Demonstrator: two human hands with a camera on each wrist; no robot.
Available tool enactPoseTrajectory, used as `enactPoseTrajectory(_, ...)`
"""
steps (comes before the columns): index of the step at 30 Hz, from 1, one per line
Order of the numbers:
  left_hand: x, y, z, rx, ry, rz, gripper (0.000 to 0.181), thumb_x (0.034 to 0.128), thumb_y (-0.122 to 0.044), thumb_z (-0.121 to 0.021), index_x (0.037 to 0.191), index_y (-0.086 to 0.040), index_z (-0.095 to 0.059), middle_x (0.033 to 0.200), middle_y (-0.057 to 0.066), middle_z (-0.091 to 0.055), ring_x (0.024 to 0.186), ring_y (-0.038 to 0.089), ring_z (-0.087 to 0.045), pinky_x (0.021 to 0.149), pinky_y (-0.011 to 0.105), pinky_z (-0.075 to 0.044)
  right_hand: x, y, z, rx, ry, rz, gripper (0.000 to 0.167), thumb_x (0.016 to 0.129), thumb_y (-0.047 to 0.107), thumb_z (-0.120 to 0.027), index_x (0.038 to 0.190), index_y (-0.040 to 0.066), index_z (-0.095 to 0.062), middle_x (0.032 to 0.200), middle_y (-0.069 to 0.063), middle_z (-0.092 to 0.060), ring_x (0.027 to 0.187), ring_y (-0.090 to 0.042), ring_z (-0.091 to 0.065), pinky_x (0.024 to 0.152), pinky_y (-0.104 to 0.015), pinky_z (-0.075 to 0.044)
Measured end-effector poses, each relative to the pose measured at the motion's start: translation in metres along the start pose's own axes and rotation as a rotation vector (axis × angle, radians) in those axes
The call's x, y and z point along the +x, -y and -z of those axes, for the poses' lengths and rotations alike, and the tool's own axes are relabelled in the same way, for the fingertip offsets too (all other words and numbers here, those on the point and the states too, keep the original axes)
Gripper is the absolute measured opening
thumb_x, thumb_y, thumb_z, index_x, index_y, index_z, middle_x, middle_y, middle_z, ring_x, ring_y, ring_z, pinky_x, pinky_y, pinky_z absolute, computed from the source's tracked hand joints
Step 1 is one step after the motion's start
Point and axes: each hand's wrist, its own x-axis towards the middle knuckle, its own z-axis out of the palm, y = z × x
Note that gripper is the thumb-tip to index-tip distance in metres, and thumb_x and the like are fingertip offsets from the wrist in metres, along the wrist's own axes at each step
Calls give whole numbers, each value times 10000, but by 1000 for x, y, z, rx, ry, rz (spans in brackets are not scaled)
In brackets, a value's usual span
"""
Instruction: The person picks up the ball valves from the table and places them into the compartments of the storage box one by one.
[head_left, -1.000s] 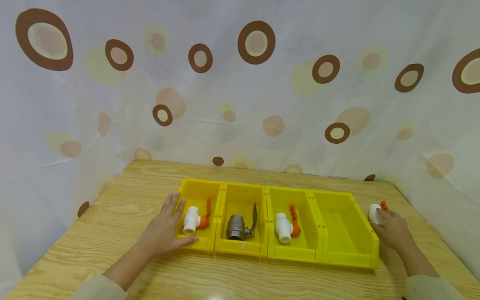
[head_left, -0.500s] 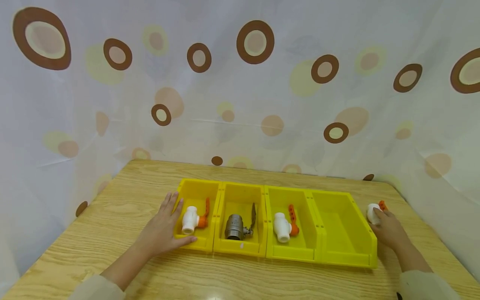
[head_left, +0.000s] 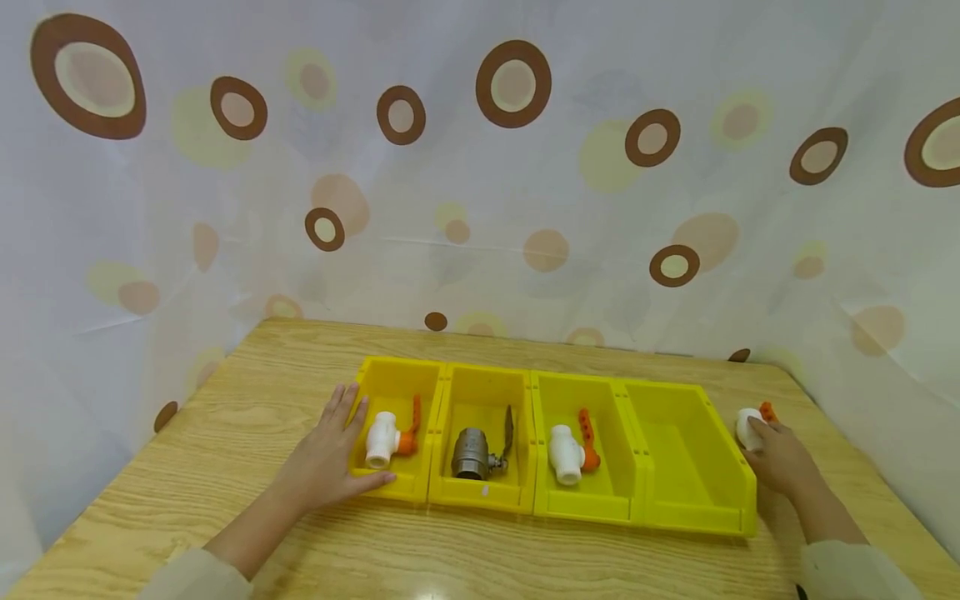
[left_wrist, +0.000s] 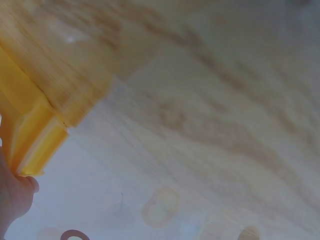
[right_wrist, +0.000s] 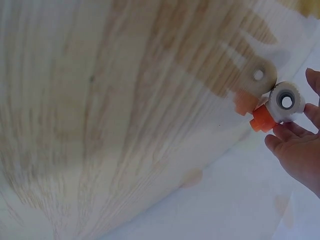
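Observation:
My left hand [head_left: 324,458] rests on the outer left wall of the leftmost yellow bin [head_left: 390,487], fingers spread and thumb along its front lip. In that bin lies a white ball valve [head_left: 381,439] with an orange lever. A metal ball valve [head_left: 471,455] occupies the second bin [head_left: 480,497], and another white ball valve [head_left: 566,455] the third bin [head_left: 588,507]. Right of the bins, my right hand [head_left: 783,461] holds a white ball valve [head_left: 748,429] with an orange lever. In the right wrist view its fingers touch the valve's body [right_wrist: 286,102] at the tabletop.
The fourth yellow bin [head_left: 678,467] forms the right end of the joined row. All stand on a wood-grain table [head_left: 487,554]. A patterned cloth [head_left: 480,192] hangs behind and at both sides.

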Motion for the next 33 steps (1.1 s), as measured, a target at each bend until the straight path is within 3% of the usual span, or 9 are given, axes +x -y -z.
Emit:
enactPoseTrajectory(19, 0, -1, 0, -4, 17, 20, 1040, 741, -682, -585, 1387, 94, -334, 1481, 304, -214, 1373, 460, -198, 925, 519, -469, -6, 1, 2, -23, -20, 3, 489, 842, 80, -568, 1198, -217, -416, 1068, -489, -436, 955, -608, -471, 782, -636, -433)
enactPoseTrajectory(33, 1, -2, 2, 4, 12, 9, 1032, 746, -676, -585, 1378, 103, -344, 1475, 312, -221, 1369, 465, -206, 936, 520, -460, -15, 4, 3, -22, -84, 30, 446, 832, 54, -592, 1167, -212, -467, 1010, -465, -480, 901, -598, -501, 758, -627, -438)
